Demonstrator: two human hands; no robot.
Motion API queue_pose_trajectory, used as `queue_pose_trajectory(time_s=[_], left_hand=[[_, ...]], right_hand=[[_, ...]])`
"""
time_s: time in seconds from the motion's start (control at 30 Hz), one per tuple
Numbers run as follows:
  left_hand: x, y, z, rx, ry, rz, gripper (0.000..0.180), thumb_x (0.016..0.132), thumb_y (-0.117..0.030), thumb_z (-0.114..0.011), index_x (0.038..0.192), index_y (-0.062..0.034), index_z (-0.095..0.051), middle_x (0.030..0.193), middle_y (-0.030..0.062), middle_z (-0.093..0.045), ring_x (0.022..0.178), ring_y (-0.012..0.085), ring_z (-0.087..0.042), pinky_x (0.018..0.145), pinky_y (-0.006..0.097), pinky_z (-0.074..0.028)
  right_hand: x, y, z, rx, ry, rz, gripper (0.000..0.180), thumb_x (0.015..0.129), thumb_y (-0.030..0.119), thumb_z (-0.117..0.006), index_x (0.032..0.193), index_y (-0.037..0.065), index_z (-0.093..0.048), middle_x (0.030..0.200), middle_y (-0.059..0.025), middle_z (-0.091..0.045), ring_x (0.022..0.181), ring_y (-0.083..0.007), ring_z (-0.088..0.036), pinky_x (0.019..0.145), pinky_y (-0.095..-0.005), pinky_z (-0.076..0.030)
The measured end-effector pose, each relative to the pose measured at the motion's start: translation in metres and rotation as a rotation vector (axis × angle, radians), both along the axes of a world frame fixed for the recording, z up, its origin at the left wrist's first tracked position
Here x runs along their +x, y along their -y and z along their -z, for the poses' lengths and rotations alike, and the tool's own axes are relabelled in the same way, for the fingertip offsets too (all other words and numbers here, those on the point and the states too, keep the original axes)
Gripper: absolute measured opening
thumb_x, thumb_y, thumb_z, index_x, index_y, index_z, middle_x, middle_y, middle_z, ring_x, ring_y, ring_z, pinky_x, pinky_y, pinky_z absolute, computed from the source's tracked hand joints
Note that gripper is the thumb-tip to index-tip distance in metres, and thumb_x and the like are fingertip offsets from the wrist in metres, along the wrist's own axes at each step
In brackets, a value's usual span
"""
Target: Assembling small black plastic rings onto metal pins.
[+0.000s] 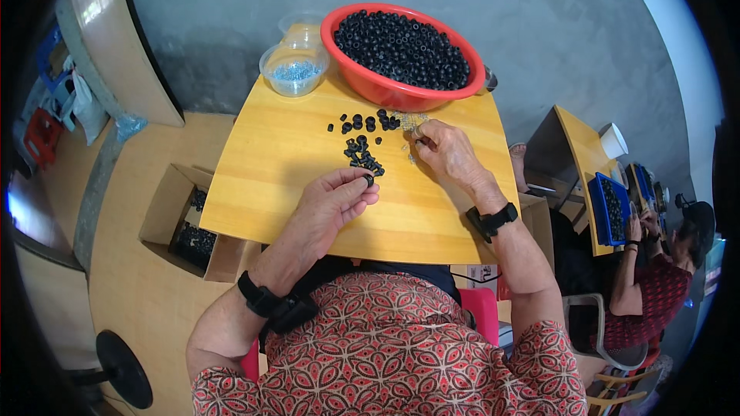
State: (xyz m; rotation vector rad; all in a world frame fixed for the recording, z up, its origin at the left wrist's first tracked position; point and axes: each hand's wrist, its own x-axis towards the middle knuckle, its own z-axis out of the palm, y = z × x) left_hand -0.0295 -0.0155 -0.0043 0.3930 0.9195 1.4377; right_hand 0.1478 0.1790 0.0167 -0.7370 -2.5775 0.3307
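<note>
My left hand [333,202] is near the table's front edge, thumb and fingers pinched on a small round black plastic part [368,180]. To its right and farther away, my right hand [451,156] reaches down to a scatter of small shiny metal pieces [410,119], perhaps screws. Its fingertips are pressed together at the edge of that scatter, and what they pinch is hidden. Between the hands lies a pile of small black parts [361,156], some narrow and stem-like. Several rounder black parts [370,125] stand in a loose group just beyond it.
A red basin [385,95] heaped with black parts stands at the table's far side. Beside it is a clear plastic tub [290,86] of bluish metal pieces. A cardboard box [166,208] with black parts sits left on the floor. At right, another person works by a blue tray [598,208].
</note>
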Motion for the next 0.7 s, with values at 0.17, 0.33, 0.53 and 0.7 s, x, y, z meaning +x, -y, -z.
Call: queue_pose_trajectory(time_s=[0.17, 0.33, 0.53, 0.7], left_hand=[[0.001, -0.001, -0.002, 0.009, -0.021, -0.004, 0.020, 0.096, -0.011, -0.060, 0.115, -0.0028, -0.061, 0.103, 0.0084, -0.068, 0.093, 0.0144, -0.067, 0.079, 0.021, -0.055], [0.013, -0.002, -0.009, 0.067, -0.050, -0.009, 0.020, 0.096, -0.013, -0.061, 0.115, -0.0039, -0.062, 0.105, 0.0083, -0.068, 0.095, 0.0136, -0.066, 0.081, 0.021, -0.054], [0.029, -0.010, -0.017, 0.117, -0.040, -0.044, 0.020, 0.095, -0.014, -0.064, 0.114, -0.0072, -0.063, 0.104, 0.0047, -0.067, 0.096, 0.0118, -0.065, 0.083, 0.021, -0.051], [0.036, -0.015, -0.016, 0.115, -0.036, -0.046, 0.020, 0.092, -0.009, -0.066, 0.111, -0.0073, -0.062, 0.099, -0.0002, -0.062, 0.087, 0.0084, -0.061, 0.079, 0.021, -0.051]], right_hand=[[-0.001, 0.025, -0.008, -0.207, -0.177, 0.102, 0.008, 0.079, 0.003, -0.065, 0.083, 0.000, -0.060, 0.075, -0.0122, -0.062, 0.069, -0.0236, -0.061, 0.066, -0.0346, -0.050], [0.010, 0.068, -0.020, -0.388, -0.393, 0.015, 0.007, 0.079, -0.001, -0.065, 0.085, -0.001, -0.060, 0.077, -0.0063, -0.061, 0.071, -0.0112, -0.056, 0.069, -0.0281, -0.049], [0.015, 0.102, -0.040, -0.318, -0.411, -0.126, 0.012, 0.076, -0.002, -0.069, 0.084, 0.001, -0.061, 0.084, -0.0066, -0.063, 0.076, -0.0150, -0.058, 0.073, -0.0286, -0.049], [0.011, 0.100, -0.033, -0.257, -0.447, -0.131, 0.013, 0.076, -0.003, -0.070, 0.083, 0.001, -0.060, 0.083, -0.0078, -0.063, 0.074, -0.0175, -0.059, 0.069, -0.0288, -0.049]])
